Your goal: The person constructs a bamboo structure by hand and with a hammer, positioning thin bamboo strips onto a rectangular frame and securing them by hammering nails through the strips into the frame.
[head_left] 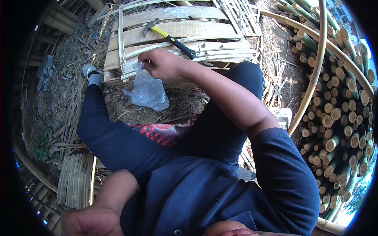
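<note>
Seems to be only partway through the work: already has several narrow, pale bamboo strips (224,53) lying side by side on the near part of the low desk of wide, pale wooden planks (208,29), but appears to have gaps left open farther back. Cannot tell the number of strips fixed. Pinches with the right hand (159,65) the top of a crumpled, transparent plastic bag (147,92), hanging beside the near edge of the desk. Holds the left hand (92,222) well apart, at the lower edge of the view; cannot tell if open or closed, with fingers out of sight. Has a claw hammer with yellow-and-black handle (169,38) lying untouched across the desk, so is probably between hammerings. Sits above brown ground (75,98), strewn with dry straw and scraps. To the right, can see a high stack of round, cut bamboo poles (334,118); near the left hand, a pile of flat, pale slats (76,181).
</note>
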